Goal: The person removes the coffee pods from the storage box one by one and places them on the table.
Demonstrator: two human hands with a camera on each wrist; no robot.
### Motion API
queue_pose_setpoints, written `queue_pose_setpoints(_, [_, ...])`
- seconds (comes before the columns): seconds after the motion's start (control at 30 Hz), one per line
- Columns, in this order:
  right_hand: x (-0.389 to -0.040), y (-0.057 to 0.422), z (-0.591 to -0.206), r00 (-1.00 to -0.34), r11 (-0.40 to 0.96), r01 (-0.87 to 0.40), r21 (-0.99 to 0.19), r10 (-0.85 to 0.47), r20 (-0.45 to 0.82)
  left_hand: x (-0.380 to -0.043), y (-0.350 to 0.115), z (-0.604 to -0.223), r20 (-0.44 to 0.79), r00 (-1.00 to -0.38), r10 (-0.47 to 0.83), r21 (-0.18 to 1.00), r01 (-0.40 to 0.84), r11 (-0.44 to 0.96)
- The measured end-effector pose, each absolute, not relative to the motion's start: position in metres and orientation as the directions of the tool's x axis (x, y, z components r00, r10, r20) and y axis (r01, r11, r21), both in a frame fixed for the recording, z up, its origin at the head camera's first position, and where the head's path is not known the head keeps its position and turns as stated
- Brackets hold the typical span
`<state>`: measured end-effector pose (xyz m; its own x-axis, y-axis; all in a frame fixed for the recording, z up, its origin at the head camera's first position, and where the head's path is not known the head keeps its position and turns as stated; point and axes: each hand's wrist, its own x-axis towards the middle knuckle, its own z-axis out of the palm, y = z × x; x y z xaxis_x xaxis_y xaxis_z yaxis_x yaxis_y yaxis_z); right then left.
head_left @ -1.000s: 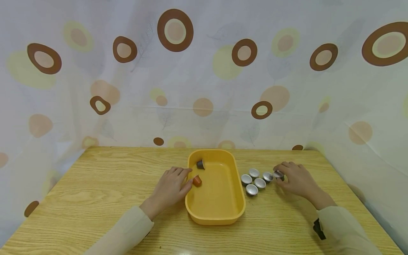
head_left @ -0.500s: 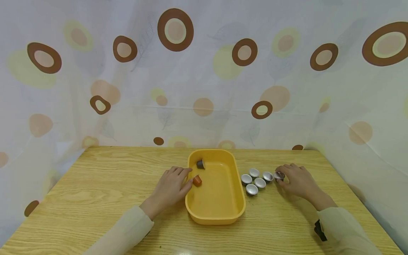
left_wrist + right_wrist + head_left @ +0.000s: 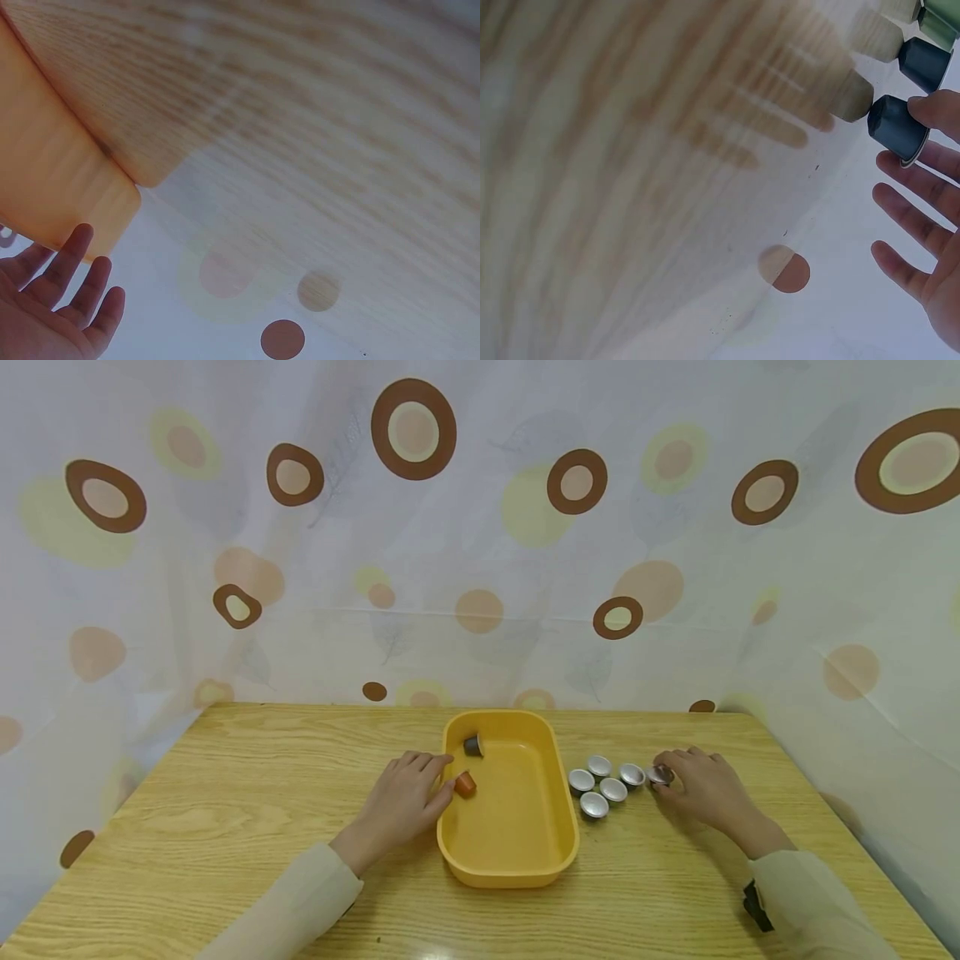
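With thumb and forefinger, my right hand [image 3: 703,787] pinches a dark coffee capsule [image 3: 895,128] near its rim, foil lid up, close to the table; its other fingers are spread apart. Several more coffee capsules [image 3: 613,790] stand foil side up in a cluster just left of it. At the left rim of the yellow tub [image 3: 508,860], my left hand [image 3: 402,800] has its fingers loosely extended, the fingertips right at the edge. Inside the tub, an orange capsule [image 3: 465,784] lies on its side near my left thumb, and a dark capsule [image 3: 472,745] lies farther back.
The wooden table [image 3: 247,827] stretches out on both sides of the tub. A patterned curtain [image 3: 480,527] hangs behind the table and along its sides.
My right hand has shifted slightly right and down with the coffee capsule, whose lid now shows flatter. The left hand, the tub and the other capsules have not moved.
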<state>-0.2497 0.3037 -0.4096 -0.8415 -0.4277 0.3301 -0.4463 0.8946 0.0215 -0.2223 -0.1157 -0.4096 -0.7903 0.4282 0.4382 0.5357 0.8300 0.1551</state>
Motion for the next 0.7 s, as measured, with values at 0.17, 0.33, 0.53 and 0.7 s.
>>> queue_pose_setpoints(0.17, [-0.2484,0.3036,-0.4078,-0.851,0.899,-0.437,0.019,-0.420,0.316,-0.2219,-0.1159,-0.4091,0.430,-0.796,0.426,0.161,0.532,0.831])
queue_pose_setpoints(0.33, [-0.2472,0.3042,-0.4067,-0.869,0.908,-0.418,0.013,-0.404,0.287,-0.2220,-0.1156,-0.4089,0.422,-0.800,0.425,0.160,0.528,0.834])
queue_pose_setpoints(0.53, [-0.2451,0.3037,-0.4047,-0.879,0.913,-0.407,-0.001,-0.392,0.272,-0.2217,-0.1156,-0.4085,0.425,-0.798,0.427,0.161,0.530,0.832])
queue_pose_setpoints(0.7, [-0.2439,0.3030,-0.4029,-0.890,0.919,-0.393,-0.008,-0.378,0.256,-0.2213,-0.1157,-0.4081,0.430,-0.795,0.428,0.157,0.533,0.831])
